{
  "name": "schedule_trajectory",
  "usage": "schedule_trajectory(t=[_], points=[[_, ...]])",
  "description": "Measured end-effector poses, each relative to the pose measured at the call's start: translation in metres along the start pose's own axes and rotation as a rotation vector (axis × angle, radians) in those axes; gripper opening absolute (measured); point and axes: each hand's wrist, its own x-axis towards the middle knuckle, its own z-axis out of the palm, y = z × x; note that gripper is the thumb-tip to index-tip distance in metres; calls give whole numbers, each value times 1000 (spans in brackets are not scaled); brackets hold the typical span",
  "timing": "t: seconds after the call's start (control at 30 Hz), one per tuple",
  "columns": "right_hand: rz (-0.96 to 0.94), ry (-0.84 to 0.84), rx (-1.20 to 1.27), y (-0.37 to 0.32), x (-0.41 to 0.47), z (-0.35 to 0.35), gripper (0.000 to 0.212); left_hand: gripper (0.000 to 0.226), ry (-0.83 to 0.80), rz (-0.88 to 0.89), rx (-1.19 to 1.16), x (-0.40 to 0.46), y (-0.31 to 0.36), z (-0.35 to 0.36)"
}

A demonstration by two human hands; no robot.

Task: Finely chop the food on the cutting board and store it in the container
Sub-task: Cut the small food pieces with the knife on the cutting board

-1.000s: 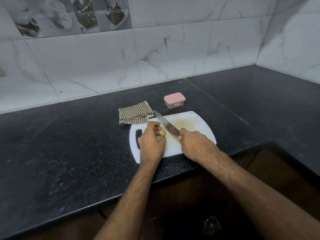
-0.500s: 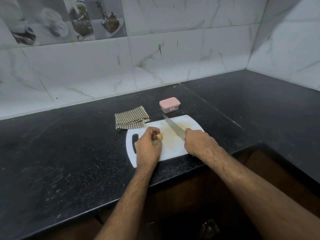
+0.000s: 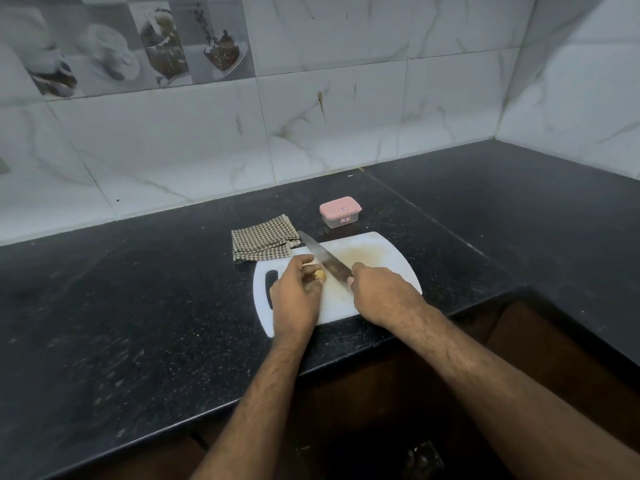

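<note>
The food piece [image 3: 320,275], small and yellowish, lies on the white cutting board [image 3: 398,261], pinched by the left hand [image 3: 294,299]. The right hand [image 3: 381,296] grips the knife [image 3: 323,258], its blade just beside the piece.

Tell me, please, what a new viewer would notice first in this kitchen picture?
The eye goes first to the knife, held by the right hand slantwise over the white cutting board, beside a small yellowish piece of food pinched by the left hand. Behind the board stand a closed pink-lidded container and a folded checked cloth.
</note>
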Motion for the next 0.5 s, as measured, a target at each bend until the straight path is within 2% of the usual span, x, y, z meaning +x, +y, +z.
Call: schedule_trajectory(t=[0.2, 0.33, 0.5], points=[[-6, -8, -46, -3, -4, 4, 24, 43, 47, 12, 17, -1, 4, -2], [-19, 3, -49, -2, -7, 3, 22, 27, 25, 34, 61, -1, 2, -2], [-13, 12, -45, -1, -10, 2, 22, 18, 10, 24, 51, -1, 3, -1]])
